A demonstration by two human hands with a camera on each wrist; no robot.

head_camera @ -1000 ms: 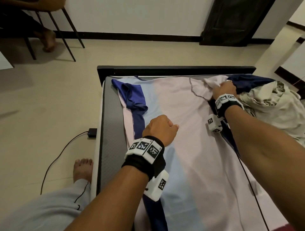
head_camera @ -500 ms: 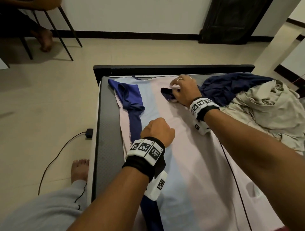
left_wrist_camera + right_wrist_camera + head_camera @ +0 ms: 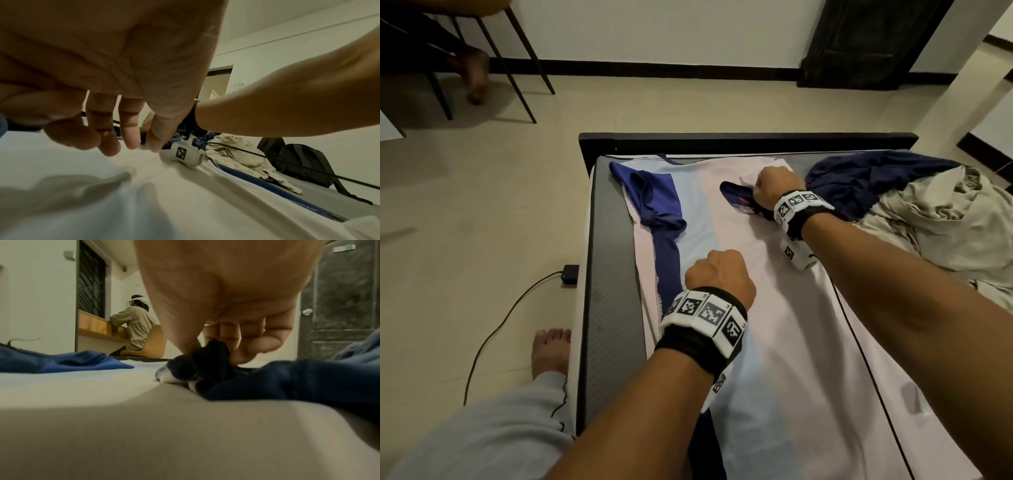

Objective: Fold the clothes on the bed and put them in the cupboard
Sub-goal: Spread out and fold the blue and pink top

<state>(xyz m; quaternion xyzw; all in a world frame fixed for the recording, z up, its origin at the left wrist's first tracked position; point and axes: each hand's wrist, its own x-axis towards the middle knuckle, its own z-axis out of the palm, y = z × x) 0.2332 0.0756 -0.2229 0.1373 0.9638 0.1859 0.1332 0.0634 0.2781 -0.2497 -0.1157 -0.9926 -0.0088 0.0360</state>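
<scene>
**A:** Where was the shirt point(image 3: 774, 308) when you stopped there?

**B:** It lay spread flat along the bed point(image 3: 609, 274), pale pink and light blue with royal-blue panels. One blue sleeve point(image 3: 654, 198) sat bunched at its far left corner.

**A:** And your right hand point(image 3: 774, 188)?

**B:** You had it at the far end of the shirt, thumb and fingertips point(image 3: 255, 344) closed on a bunch of dark navy cloth point(image 3: 207, 368). Going by the wrist view, you were pinching a sleeve end with a pale edge, laid in over the pink panel.

**A:** The left hand point(image 3: 719, 274)?

**B:** It hovered mid-shirt. From above it read as a fist, but the wrist view showed your fingers point(image 3: 127, 129) loosely bent and slightly apart, holding nothing, just above the fabric.

**A:** So which step was that?

**B:** By my reading, you were on the first garment's sleeve fold, an early stage. The navy garment point(image 3: 876, 185) and the beige garment point(image 3: 945, 219) lay crumpled just beside your right wrist, unfolded. No cupboard showed.

**A:** What did the next move call for?

**B:** Probably laying that sleeve flat, then pressing with your left palm so the slippery cloth wouldn't creep while you folded the side in.
</scene>
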